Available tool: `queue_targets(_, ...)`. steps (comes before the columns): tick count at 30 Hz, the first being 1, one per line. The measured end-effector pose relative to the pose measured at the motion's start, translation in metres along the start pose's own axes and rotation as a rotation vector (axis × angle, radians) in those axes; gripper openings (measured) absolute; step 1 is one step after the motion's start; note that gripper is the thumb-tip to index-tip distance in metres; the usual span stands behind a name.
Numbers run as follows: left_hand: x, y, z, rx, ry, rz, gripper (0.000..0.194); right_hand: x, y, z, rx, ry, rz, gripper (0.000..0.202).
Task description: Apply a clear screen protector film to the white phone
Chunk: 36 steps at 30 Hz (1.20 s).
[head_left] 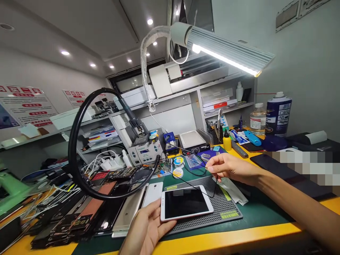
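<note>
A white tablet (186, 202) with a dark screen is held at its left end by my left hand (148, 225), fingers beneath it and thumb at the edge. It is above a grey perforated mat (228, 209). To the right and higher up, my right hand (221, 166) pinches a thin black cable (192, 186), which loops down across the tablet's upper right corner. The far end of the cable runs back toward the equipment behind.
Stacked phones and parts (77, 216) cover the left side. A thick black hose (73, 152) arches from the grey rework station (146, 154). Behind are solder spools (178, 161), a yellow bottle (227, 140) and a spray can (277, 117). A lit lamp (225, 46) hangs overhead.
</note>
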<state>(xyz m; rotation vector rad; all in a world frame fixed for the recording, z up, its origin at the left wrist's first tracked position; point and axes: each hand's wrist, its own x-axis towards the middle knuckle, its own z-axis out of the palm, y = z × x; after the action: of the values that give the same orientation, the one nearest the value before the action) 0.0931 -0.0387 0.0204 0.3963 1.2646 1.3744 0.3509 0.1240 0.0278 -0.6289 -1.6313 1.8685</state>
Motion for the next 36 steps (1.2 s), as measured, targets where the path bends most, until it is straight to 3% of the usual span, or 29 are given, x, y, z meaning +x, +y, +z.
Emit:
queue_targets(4, -0.008, 0.015, -0.014, 0.464, -0.022, 0.144, 0.023, 0.000, 0.002, 0.003, -0.025, 0.014, 0.001, 0.027)
queue_targets(6, -0.008, 0.021, -0.022, 0.559, 0.006, 0.174, 0.019, 0.001, 0.004, 0.004, -0.025, 0.026, 0.007, 0.027)
queue_targets(15, 0.016, 0.049, -0.061, 0.375, 0.200, 0.168, 0.023, 0.008, 0.010, 0.016, -0.049, 0.045, 0.040, 0.032)
queue_targets(20, 0.044, 0.053, -0.055, 0.274, 0.226, 0.107, 0.029, 0.005, 0.014, 0.016, -0.046, 0.017, 0.018, 0.028)
queue_targets(24, 0.054, 0.050, -0.047, 0.253, 0.203, 0.189, 0.033, 0.002, 0.012, 0.014, -0.054, 0.038, 0.007, 0.027)
queue_targets(31, 0.029, 0.045, -0.036, 0.340, 0.005, 0.574, 0.018, 0.001, 0.010, 0.018, -0.032, 0.060, -0.006, 0.031)
queue_targets(36, 0.008, 0.039, -0.025, 0.329, -0.125, 0.663, 0.023, -0.003, 0.004, 0.019, 0.052, 0.030, -0.034, 0.027)
